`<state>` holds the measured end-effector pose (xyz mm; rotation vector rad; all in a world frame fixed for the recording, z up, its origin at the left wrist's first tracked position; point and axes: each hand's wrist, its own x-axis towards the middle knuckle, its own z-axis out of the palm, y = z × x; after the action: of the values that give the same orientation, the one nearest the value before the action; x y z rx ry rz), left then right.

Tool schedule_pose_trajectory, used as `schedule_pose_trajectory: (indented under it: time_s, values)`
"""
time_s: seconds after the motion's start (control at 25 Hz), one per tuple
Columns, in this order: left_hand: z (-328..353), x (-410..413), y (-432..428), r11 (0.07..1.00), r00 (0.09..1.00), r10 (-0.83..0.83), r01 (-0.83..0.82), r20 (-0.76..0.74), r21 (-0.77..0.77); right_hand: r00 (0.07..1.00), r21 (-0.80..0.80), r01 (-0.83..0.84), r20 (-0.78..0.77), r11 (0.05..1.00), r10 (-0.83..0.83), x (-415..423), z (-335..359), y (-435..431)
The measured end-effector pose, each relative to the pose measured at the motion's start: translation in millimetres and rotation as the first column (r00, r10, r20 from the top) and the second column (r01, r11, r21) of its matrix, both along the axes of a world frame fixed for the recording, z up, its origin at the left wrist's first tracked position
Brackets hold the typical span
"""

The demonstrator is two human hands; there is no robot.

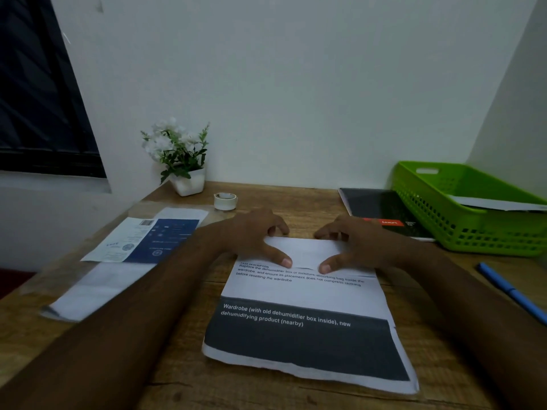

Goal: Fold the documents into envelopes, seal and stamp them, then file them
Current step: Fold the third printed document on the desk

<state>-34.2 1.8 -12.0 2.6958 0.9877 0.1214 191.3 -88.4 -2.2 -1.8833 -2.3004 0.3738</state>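
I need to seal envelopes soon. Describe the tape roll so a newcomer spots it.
Start at the wooden desk, far edge. Just right of the white flower pot lies the tape roll: a small white ring, the only round thing there.

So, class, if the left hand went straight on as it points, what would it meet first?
Likely the right hand, facing it across the paper's folded top; the angle is hard to judge.
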Motion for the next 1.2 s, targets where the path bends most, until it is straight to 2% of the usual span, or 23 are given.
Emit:
schedule_pose_trajectory:
  time_s: [0.12, 0.32, 0.48, 0.64, 0.92, 1.2]
  values:
    - [-1, 0, 0, 1.0, 0.999, 0.015, -0.016, 0.033, 0.016, 0.996, 0.042, 0.019, -0.094, 0.999, -0.015, -1, -2, -1]
    - [4, 3, -2, 0.98, 0.993, 0.009, -0.033, 0.121, 0.197, 0.969, 0.242, 0.028, -0.244, 0.97, 0.033, 1, -6, 3]
    - [10, 3, -6, 0.961, 0.98, 0.025, -0.077, 0.196, 0.265, 0.984, 0.468, 0.041, -0.173, 0.883, 0.046, -4, -4, 3]
    - [10, 4, -4, 0.95, 0.953, 0.042, -0.131, 0.299, 0.284, 0.99, 0.621, -0.052, -0.071, 0.782, 0.122, -2, 0, 3]
    - [11, 3, -5, 0.965, 0.971, 0.037, -0.097, 0.238, 0.243, 0.994, 0.544, -0.094, 0.005, 0.834, 0.109, -1, -3, 4]
    - [12, -1, -1, 0.979, 0.99, 0.041, -0.067, 0.137, 0.195, 0.992, 0.381, -0.122, 0.024, 0.917, 0.122, -3, -3, 1]
